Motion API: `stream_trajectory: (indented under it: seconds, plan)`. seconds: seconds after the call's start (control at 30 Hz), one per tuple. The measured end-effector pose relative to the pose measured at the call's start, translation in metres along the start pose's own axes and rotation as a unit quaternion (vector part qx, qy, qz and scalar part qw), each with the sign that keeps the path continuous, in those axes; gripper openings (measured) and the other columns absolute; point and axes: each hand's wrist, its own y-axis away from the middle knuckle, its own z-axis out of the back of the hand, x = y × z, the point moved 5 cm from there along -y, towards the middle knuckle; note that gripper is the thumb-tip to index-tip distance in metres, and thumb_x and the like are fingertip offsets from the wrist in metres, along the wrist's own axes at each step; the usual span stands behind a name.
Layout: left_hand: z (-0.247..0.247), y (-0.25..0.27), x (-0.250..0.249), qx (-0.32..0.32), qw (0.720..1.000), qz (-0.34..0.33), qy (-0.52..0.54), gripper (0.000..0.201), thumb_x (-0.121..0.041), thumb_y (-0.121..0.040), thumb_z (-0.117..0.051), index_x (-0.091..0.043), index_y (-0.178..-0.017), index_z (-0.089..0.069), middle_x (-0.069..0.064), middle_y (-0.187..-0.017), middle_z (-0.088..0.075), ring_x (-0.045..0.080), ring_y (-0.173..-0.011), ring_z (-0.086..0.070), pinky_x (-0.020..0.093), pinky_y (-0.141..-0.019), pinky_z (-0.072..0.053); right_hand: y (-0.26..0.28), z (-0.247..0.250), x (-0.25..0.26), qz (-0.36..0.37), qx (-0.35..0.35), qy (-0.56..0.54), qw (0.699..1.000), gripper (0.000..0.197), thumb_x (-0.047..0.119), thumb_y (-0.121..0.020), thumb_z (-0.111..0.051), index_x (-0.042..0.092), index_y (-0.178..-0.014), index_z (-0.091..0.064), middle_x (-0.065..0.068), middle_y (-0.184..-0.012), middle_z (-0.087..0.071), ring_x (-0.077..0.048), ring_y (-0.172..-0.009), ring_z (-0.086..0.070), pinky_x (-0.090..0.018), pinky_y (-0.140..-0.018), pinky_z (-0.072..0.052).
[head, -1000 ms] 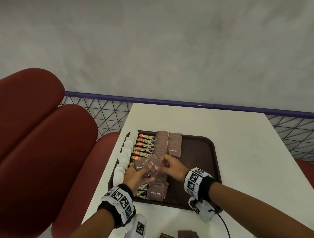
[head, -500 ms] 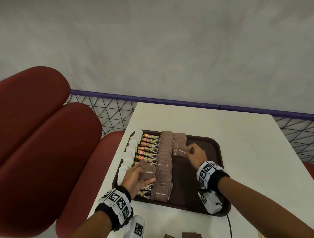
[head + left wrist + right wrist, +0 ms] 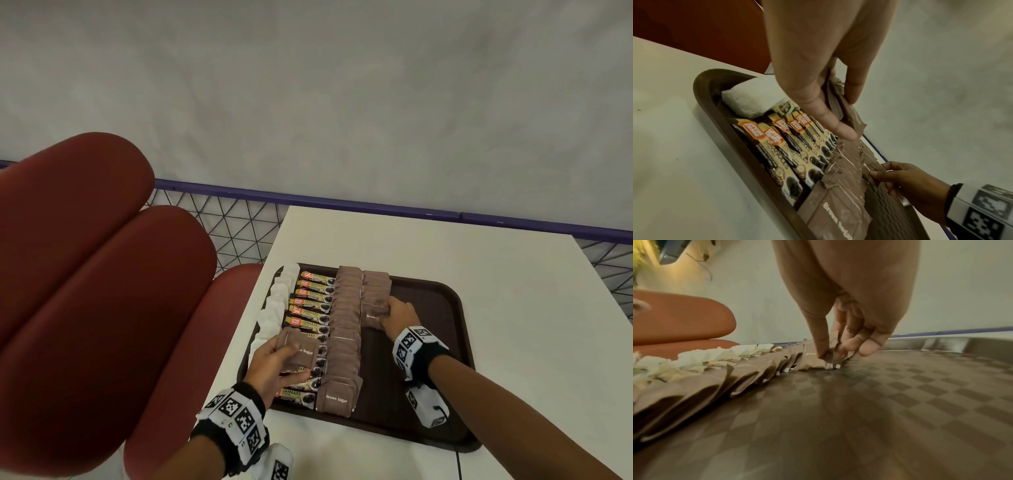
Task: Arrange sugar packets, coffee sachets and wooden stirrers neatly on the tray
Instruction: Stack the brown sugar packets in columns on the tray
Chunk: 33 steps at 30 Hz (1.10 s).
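A dark brown tray [image 3: 442, 346] on the white table carries rows from left to right: white packets [image 3: 274, 308], coffee sachets [image 3: 311, 298], a long overlapping row of brown sugar packets [image 3: 344, 329] and a shorter second row [image 3: 376, 287]. My left hand [image 3: 274, 359] grips a small stack of brown sugar packets [image 3: 301, 349] above the sachets; in the left wrist view that stack [image 3: 840, 100] sits between thumb and fingers. My right hand [image 3: 399, 317] pinches one brown sugar packet [image 3: 371, 313] at the near end of the second row, its lower edge on the tray [image 3: 900, 402].
Red padded seats [image 3: 85, 274] stand left of the table [image 3: 445, 246]. A purple rail over wire mesh [image 3: 308, 198] runs behind it, against a grey wall. The tray's right half is bare, patterned surface.
My right hand took one brown sugar packet from the stack in my left hand and carried it right and forward to the near end of the second row. The left hand barely moved.
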Motion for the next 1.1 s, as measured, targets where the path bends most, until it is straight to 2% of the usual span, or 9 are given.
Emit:
stream_trajectory:
  seconds: [0.17,0.3,0.47,0.67,0.77,0.87,0.93,1.03,1.1]
  plan:
    - [0.004,-0.002,0.000,-0.003,1.000,-0.008,0.004,0.030,-0.004,-0.091,-0.054,-0.007,-0.120,-0.058,0.016,-0.111,-0.066,0.027,-0.096,-0.065,0.032,-0.067,-0.060,-0.005,-0.002,0.002,0.022,-0.026,0.116,0.993,0.030,0.020,-0.089,-0.052,0.006,-0.116,-0.052,-0.015,-0.121,-0.057,-0.032,-0.117,-0.044,-0.037,-0.093,-0.040]
    - [0.003,-0.003,-0.001,-0.006,1.000,-0.017,0.006,0.030,-0.002,-0.090,-0.054,-0.008,-0.120,-0.057,0.016,-0.109,-0.066,0.029,-0.094,-0.064,0.029,-0.063,-0.059,-0.004,-0.002,0.003,0.036,-0.062,0.159,0.985,0.037,0.024,-0.088,-0.056,0.008,-0.120,-0.045,-0.012,-0.125,-0.049,-0.028,-0.120,-0.041,-0.034,-0.093,-0.040]
    - [0.001,-0.002,-0.004,-0.011,0.999,-0.034,-0.003,0.027,0.000,-0.089,-0.055,-0.009,-0.114,-0.058,0.010,-0.096,-0.068,0.025,-0.085,-0.065,0.026,-0.062,-0.056,0.003,0.003,0.005,0.047,-0.104,0.147,0.982,0.042,0.025,-0.085,-0.059,0.008,-0.120,-0.043,-0.011,-0.124,-0.047,-0.028,-0.116,-0.041,-0.034,-0.090,-0.041]
    - [-0.007,0.002,-0.006,-0.003,0.999,-0.054,-0.007,0.029,0.002,-0.088,-0.055,-0.009,-0.115,-0.056,0.008,-0.097,-0.067,0.020,-0.082,-0.065,0.021,-0.055,-0.055,0.024,0.005,0.018,0.101,-0.118,0.077,0.985,0.038,0.032,-0.087,-0.057,0.011,-0.117,-0.046,-0.008,-0.122,-0.044,-0.025,-0.114,-0.038,-0.033,-0.095,-0.039]
    - [-0.015,0.004,-0.006,0.004,0.998,-0.056,-0.003,0.025,0.003,-0.088,-0.055,-0.010,-0.109,-0.057,0.012,-0.099,-0.066,0.022,-0.082,-0.065,0.021,-0.055,-0.056,0.043,0.000,0.029,0.160,-0.079,-0.010,0.984,0.033,0.034,-0.089,-0.055,0.014,-0.115,-0.050,-0.001,-0.116,-0.045,-0.018,-0.112,-0.036,-0.029,-0.097,-0.036]
    - [-0.022,0.005,-0.004,0.005,0.998,-0.056,-0.009,0.029,0.002,-0.087,-0.056,-0.008,-0.114,-0.056,0.015,-0.102,-0.065,0.024,-0.086,-0.065,0.023,-0.057,-0.057,0.063,-0.008,0.040,0.198,-0.015,-0.093,0.976,0.027,0.034,-0.090,-0.054,0.014,-0.109,-0.054,0.006,-0.104,-0.045,-0.010,-0.107,-0.035,-0.026,-0.095,-0.037]
    - [-0.026,0.005,-0.002,0.004,0.998,-0.056,-0.010,0.031,0.001,-0.087,-0.057,-0.009,-0.117,-0.055,0.015,-0.103,-0.065,0.025,-0.086,-0.065,0.024,-0.059,-0.057,0.074,-0.014,0.045,0.213,0.017,-0.132,0.968,0.026,0.036,-0.090,-0.055,0.015,-0.105,-0.056,0.006,-0.100,-0.047,-0.010,-0.103,-0.038,-0.023,-0.089,-0.035]
    - [-0.033,0.006,0.001,0.011,0.998,-0.054,-0.022,0.031,-0.002,-0.087,-0.058,-0.004,-0.118,-0.056,0.016,-0.100,-0.067,0.026,-0.085,-0.066,0.030,-0.068,-0.058,0.086,-0.025,0.047,0.219,0.078,-0.163,0.959,0.043,0.057,-0.080,-0.051,0.019,-0.099,-0.057,0.004,-0.100,-0.052,-0.010,-0.100,-0.041,-0.021,-0.082,-0.036]
    - [-0.036,0.006,0.002,0.014,0.998,-0.054,-0.024,0.028,-0.002,-0.088,-0.058,0.001,-0.116,-0.057,0.018,-0.101,-0.067,0.026,-0.085,-0.066,0.031,-0.071,-0.057,0.090,-0.034,0.045,0.213,0.104,-0.182,0.954,0.052,0.069,-0.070,-0.048,0.022,-0.092,-0.055,0.002,-0.098,-0.055,-0.012,-0.097,-0.046,-0.026,-0.082,-0.043]
